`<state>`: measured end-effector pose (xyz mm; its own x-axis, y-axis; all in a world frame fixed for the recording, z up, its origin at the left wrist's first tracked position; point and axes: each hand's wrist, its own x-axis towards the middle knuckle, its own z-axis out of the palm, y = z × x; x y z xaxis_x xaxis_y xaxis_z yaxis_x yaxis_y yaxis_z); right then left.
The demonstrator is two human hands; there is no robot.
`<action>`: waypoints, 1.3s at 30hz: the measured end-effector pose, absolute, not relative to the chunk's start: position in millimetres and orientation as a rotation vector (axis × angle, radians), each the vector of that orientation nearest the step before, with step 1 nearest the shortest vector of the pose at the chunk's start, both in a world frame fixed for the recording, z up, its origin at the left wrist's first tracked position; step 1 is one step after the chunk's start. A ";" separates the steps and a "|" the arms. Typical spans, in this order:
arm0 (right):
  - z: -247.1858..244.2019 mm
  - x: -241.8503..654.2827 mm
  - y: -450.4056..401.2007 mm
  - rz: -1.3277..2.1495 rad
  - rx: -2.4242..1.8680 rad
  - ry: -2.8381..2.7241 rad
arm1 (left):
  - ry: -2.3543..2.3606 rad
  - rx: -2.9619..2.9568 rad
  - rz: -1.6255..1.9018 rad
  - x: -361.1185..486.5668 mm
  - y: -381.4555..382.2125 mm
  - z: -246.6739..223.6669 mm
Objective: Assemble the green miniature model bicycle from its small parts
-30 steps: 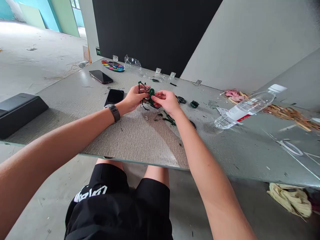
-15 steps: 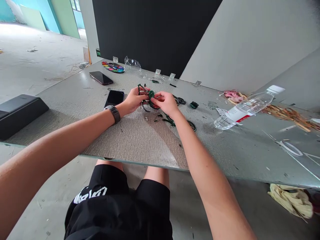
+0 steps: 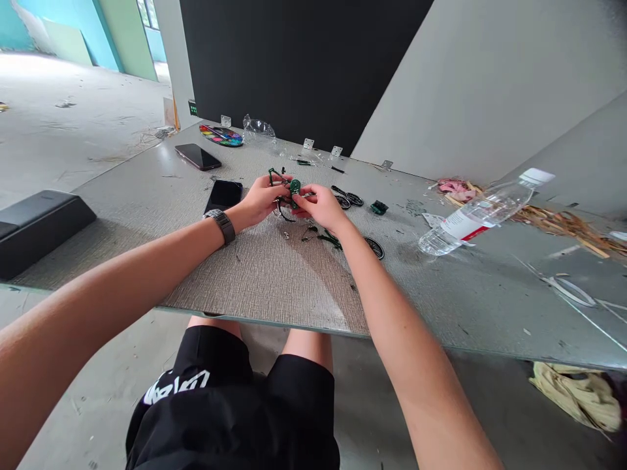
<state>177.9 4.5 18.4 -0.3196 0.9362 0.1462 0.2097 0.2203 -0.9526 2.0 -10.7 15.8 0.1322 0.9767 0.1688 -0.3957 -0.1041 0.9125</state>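
Both hands meet over the middle of the table around a small dark green model bicycle frame [image 3: 275,176]. My left hand [image 3: 263,199], with a dark watch on its wrist, has its fingers closed on the frame. My right hand [image 3: 321,205] pinches a green part [image 3: 294,187] against it. A black curved piece [image 3: 285,216] hangs below the fingers. Beside my right hand lie small black wheels [image 3: 353,199], and another wheel [image 3: 375,248] rests by the forearm. Green pieces [image 3: 329,240] lie partly behind the right wrist.
Two phones [image 3: 198,157] [image 3: 225,194] and a paint palette [image 3: 221,136] lie at the left, near a black box [image 3: 44,228]. A plastic bottle [image 3: 465,225] leans at the right. A small green block [image 3: 379,207] sits beyond the wheels. Clear plastic packaging [image 3: 259,127] lies at the back.
The green part between my hands has turned and shows a longer face. The black round piece under my right fingers is less visible. Both hands stay in nearly the same place.
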 end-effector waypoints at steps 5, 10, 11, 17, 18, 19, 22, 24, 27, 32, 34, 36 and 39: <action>18.8 176.4 4.2 1.113 -1.051 -1.685 | 0.687 1.136 1.368 1.6 -10.3 14.8; 19.3 176.0 2.8 1.084 -1.035 -1.678 | 0.727 1.236 1.374 1.6 -6.6 9.1; 19.4 176.2 2.8 1.077 -1.030 -1.675 | 0.728 1.240 1.362 1.5 -6.3 8.4; 20.5 178.3 4.3 1.029 -1.040 -1.713 | 0.803 1.259 1.443 1.7 -2.1 7.6; 21.3 178.7 4.1 0.973 -1.056 -1.734 | 0.838 1.299 1.469 1.4 -0.8 7.4; 22.3 179.0 3.6 0.894 -1.071 -1.761 | 0.883 1.358 1.495 0.7 0.3 7.3; 27.5 178.9 -1.5 0.603 -1.062 -1.840 | 1.034 1.581 1.552 -1.9 1.7 7.1; 32.0 177.4 -6.9 0.466 -1.013 -1.876 | 1.091 1.678 1.560 -3.1 0.2 7.5; 37.6 174.0 -13.8 0.412 -0.981 -1.950 | 1.069 1.704 1.548 -3.0 -3.7 8.7; 39.3 172.2 -14.9 0.428 -0.996 -1.992 | 1.017 1.680 1.519 -2.4 -7.7 10.4; 38.2 172.5 -13.7 0.438 -1.001 -1.988 | 1.013 1.657 1.516 -3.0 -8.4 11.4; 37.0 172.3 -13.1 0.464 -0.999 -1.980 | 1.002 1.641 1.509 -3.6 -9.3 12.6; 35.1 170.8 -13.5 0.499 -0.976 -1.968 | 1.007 1.633 1.495 -3.8 -10.6 13.5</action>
<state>170.8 -13.5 35.1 -0.3243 0.7892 0.5216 0.4453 0.6138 -0.6519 -3.8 -10.6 13.5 0.0341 0.8892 0.4562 0.0886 -0.4574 0.8848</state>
